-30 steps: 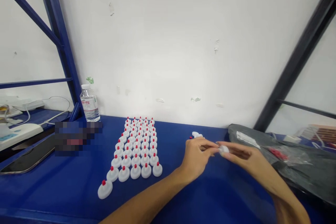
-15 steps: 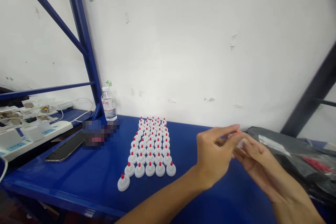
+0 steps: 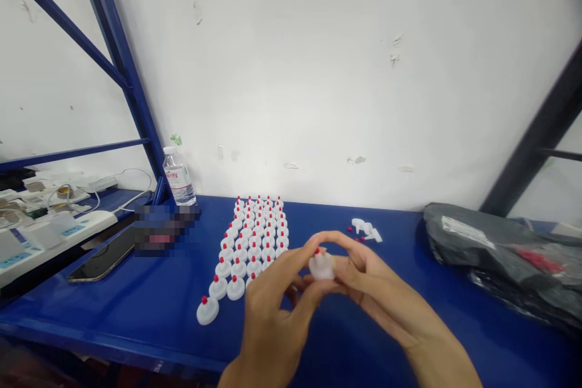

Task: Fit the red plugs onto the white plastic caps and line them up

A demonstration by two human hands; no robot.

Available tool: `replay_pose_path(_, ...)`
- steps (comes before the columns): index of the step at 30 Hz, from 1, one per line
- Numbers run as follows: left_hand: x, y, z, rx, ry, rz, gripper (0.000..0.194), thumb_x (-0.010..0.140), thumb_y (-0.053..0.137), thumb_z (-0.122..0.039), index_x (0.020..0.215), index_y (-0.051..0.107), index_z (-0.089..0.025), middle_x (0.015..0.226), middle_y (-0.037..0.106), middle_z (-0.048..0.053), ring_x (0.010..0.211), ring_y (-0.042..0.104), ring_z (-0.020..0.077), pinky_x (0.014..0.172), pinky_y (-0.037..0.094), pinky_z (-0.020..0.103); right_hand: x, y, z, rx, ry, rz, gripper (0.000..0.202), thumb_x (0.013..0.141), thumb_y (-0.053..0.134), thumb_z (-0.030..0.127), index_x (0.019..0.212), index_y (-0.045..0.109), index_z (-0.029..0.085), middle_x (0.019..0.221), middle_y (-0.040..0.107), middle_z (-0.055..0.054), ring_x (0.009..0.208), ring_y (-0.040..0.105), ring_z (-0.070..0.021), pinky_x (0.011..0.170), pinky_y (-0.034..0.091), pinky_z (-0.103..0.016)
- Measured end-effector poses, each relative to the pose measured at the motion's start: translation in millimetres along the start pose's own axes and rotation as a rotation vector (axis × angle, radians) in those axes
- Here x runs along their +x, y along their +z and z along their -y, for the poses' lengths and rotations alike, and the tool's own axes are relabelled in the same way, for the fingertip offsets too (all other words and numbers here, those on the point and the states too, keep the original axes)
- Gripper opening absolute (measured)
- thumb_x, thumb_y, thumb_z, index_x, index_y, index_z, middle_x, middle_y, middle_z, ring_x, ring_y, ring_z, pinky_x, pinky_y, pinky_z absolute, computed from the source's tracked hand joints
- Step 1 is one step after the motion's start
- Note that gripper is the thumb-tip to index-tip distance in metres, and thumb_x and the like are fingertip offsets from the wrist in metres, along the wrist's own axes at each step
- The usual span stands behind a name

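Between both hands is a white cap with a red tip [image 3: 322, 267], its red end pointing up. My left hand [image 3: 277, 309] grips it from the left, with the index finger by the red tip and the thumb lower down. My right hand [image 3: 382, 285] closes on it from the right, its fingertips against the white side. To the left stand rows of similar white caps with red tips [image 3: 235, 288], upright on the blue table [image 3: 150, 315]. One such cap [image 3: 208, 311] sits at the near left end. My left hand hides part of the front rows.
Small white plastic pieces [image 3: 374, 234] and red bits [image 3: 350, 229] lie behind my right hand. A grey plastic bag [image 3: 477, 254] occupies the right side. At left are a water bottle [image 3: 179, 179], a phone [image 3: 102, 259] and a power strip [image 3: 86, 224]. A wall [image 3: 291, 103] rises behind.
Both hands have moved left and nearer with the cap, from beside the grey bag to just right of the rows. The loose white pieces and red bits have come into view.
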State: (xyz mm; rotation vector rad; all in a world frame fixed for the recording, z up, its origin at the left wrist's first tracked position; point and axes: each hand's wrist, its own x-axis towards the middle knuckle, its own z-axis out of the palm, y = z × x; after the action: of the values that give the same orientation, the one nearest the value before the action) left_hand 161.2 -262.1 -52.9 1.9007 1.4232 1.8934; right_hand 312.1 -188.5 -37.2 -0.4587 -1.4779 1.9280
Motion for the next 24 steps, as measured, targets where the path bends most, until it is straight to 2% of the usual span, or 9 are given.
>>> replay_pose_path(2, -9, -22.2, 0, 0.127, 0.018, 0.0, 0.037, 0.083, 0.075, -0.023, 0.119, 0.071, -0.027, 0.089, 0.076, 0.0, 0.056, 0.063, 0.0087, 0.052, 0.053, 0.016, 0, 5, 1, -0.132, 0.016, -0.013, 0.044, 0.091, 0.066, 0.047, 0.128, 0.056, 0.024, 0.108, 0.075, -0.008, 0.101, 0.071, -0.0233, 0.094, 0.053, -0.039)
replay_pose_path(4, -19, -46.0, 2, 0.272, -0.017, 0.017, 0.036, 0.083, 0.075, -0.029, 0.118, 0.072, -0.029, 0.084, 0.075, -0.002, 0.055, 0.061, 0.0092, 0.05, 0.052, 0.016, -3, 4, 4, -0.293, 0.0, -0.112, 0.044, 0.092, 0.063, 0.05, 0.127, 0.057, 0.025, 0.11, 0.075, -0.009, 0.104, 0.07, -0.024, 0.097, 0.052, -0.041)
replay_pose_path(7, -31, -80.2, 13, 0.457, -0.155, 0.13, 0.037, 0.08, 0.075, -0.041, 0.116, 0.073, -0.032, 0.076, 0.072, -0.006, 0.043, 0.052, 0.007, 0.045, 0.048, 0.016, -12, -3, 13, -0.431, -0.057, -0.262, 0.042, 0.091, 0.063, 0.053, 0.123, 0.06, 0.026, 0.113, 0.074, -0.01, 0.104, 0.071, -0.0245, 0.094, 0.054, -0.04)
replay_pose_path(10, -38, -102.5, 31, 0.581, -0.297, 0.237, 0.037, 0.075, 0.076, -0.042, 0.111, 0.075, -0.034, 0.069, 0.069, -0.008, 0.039, 0.051, 0.0074, 0.045, 0.048, 0.017, -22, -9, 24, -0.458, -0.098, -0.304, 0.038, 0.091, 0.062, 0.052, 0.118, 0.063, 0.025, 0.108, 0.075, -0.009, 0.093, 0.074, -0.0227, 0.087, 0.057, -0.036)
replay_pose_path(12, -40, -107.4, 41, 0.644, -0.383, 0.288, 0.034, 0.074, 0.073, -0.036, 0.107, 0.075, -0.033, 0.063, 0.067, -0.009, 0.039, 0.053, 0.0089, 0.048, 0.048, 0.017, -28, -10, 31, -0.479, -0.123, -0.327, 0.037, 0.091, 0.063, 0.051, 0.116, 0.064, 0.025, 0.104, 0.077, -0.009, 0.088, 0.074, -0.0221, 0.082, 0.059, -0.034)
replay_pose_path(16, -39, -101.3, 52, 0.721, -0.493, 0.327, 0.029, 0.073, 0.064, -0.027, 0.1, 0.073, -0.03, 0.06, 0.065, -0.008, 0.047, 0.061, 0.0128, 0.053, 0.047, 0.02, -35, -14, 38, -0.533, -0.172, -0.376, 0.033, 0.091, 0.063, 0.051, 0.11, 0.067, 0.024, 0.097, 0.077, -0.008, 0.082, 0.074, -0.0212, 0.077, 0.06, -0.031)
replay_pose_path(24, -40, -95.1, 54, 0.74, -0.545, 0.287, 0.026, 0.079, 0.057, -0.031, 0.102, 0.068, -0.03, 0.07, 0.073, -0.004, 0.065, 0.071, 0.0179, 0.057, 0.048, 0.022, -42, -24, 40, -0.671, -0.21, -0.412, 0.028, 0.093, 0.061, 0.048, 0.099, 0.07, 0.022, 0.09, 0.075, -0.006, 0.074, 0.07, -0.018, 0.07, 0.058, -0.028)
